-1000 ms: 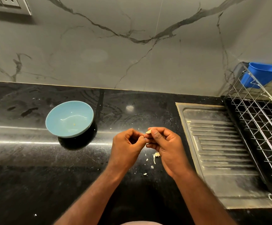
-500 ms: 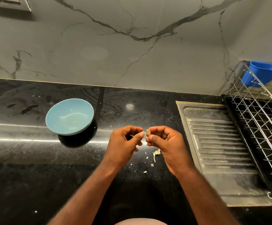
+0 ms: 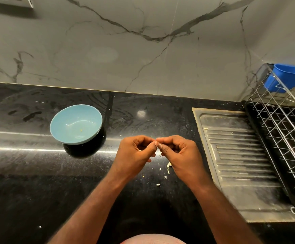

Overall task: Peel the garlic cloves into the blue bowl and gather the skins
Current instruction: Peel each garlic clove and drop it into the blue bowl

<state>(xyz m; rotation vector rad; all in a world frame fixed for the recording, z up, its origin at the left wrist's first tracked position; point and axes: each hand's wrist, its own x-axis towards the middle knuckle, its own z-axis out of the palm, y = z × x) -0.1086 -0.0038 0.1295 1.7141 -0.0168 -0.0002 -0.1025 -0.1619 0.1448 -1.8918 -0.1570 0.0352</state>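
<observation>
Both hands are held over the black countertop (image 3: 29, 173), and their fingertips meet at one point. The left hand (image 3: 134, 154) and the right hand (image 3: 178, 152) each have curled fingers, with thumb and forefinger pinched on the garlic clove (image 3: 156, 143). The clove is almost fully covered by the fingertips, so it is hard to see whether it is peeled, or which hand carries it more. A small pale bit shows inside the left palm, too small to identify. The light blue bowl (image 3: 90, 117) stands on the countertop, well apart to the left of the hands, with only a tiny yellowish speck inside. Some garlic skins (image 3: 168, 166) lie scattered below the right hand, partly hidden by it. At the right are a steel drainboard (image 3: 236, 155) and a wire dish rack (image 3: 284, 138); a blue plastic container (image 3: 287, 76) there is cut off by the edge.
</observation>
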